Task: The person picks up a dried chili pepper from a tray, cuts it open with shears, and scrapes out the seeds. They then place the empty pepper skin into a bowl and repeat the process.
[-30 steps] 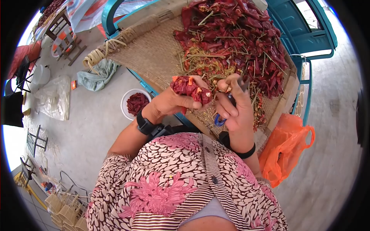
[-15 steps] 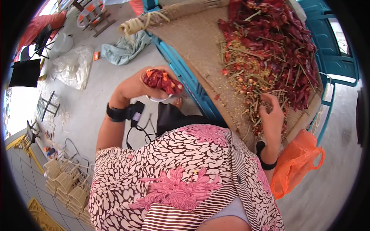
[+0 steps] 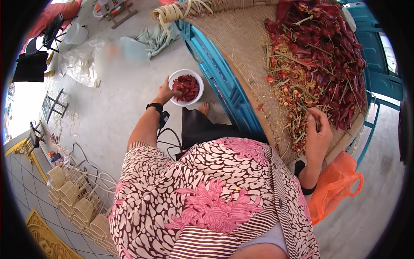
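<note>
At the far left a stack of small woven baskets [image 3: 73,203] stands on the floor [image 3: 112,125], cut off by the dark rim of the view. Above them lies a clear plastic bag [image 3: 79,64]; the patch just beside it is blurred and cannot be read.

The left hand [image 3: 166,93] reaches down to the left rim of a white bowl [image 3: 173,100] that sits on the floor close to a blue frame [image 3: 220,82]. The bowl holds cut red chilli pieces [image 3: 186,87]. The fingers point in over the rim, but the hand is too small here to tell whether they are spread or pinching anything.

A woven tray [image 3: 241,39] rests tilted on the frame, its far edge out of view. Dried red chillies [image 3: 327,47] are heaped along its right side, with loose stems and seeds [image 3: 293,95] strewn toward its near edge.

The right hand [image 3: 319,134] rests among that litter at the tray's near right edge, fingers curled in against the thumb; what they enclose, if anything, is hidden. An orange plastic bag [image 3: 336,185] hangs below the tray's near right corner, partly behind the forearm.
</note>
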A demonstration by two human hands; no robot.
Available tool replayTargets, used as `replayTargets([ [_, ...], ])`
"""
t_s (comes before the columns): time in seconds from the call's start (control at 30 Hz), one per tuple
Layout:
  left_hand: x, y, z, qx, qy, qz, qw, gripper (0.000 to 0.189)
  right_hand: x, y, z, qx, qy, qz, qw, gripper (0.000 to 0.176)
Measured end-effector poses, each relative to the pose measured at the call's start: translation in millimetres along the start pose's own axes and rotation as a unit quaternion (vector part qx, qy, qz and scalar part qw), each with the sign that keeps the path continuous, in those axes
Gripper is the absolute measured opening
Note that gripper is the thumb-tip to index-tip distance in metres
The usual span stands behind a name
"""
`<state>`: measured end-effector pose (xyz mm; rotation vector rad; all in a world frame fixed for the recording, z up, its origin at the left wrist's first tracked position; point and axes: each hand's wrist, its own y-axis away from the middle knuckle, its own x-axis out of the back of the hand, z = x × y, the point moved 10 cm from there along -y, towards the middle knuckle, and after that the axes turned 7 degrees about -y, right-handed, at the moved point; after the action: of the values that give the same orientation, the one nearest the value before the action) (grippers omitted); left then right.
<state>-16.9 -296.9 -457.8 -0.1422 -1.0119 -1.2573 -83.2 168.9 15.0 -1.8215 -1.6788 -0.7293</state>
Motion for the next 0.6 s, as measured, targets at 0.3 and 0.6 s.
replayTargets([
  [0.3, 156, 80, 189, -0.121, 0.172, 0.088, 0.974, 0.016, 3, -8, 25, -0.085, -0.008, -0.059, 0.995, 0.026],
  [0.6, 191, 211, 455, -0.541, 0.089, 0.112, 0.829, 0.031, 2, -71, -27, 0.056, 0.174, -0.005, 0.983, 0.028],
])
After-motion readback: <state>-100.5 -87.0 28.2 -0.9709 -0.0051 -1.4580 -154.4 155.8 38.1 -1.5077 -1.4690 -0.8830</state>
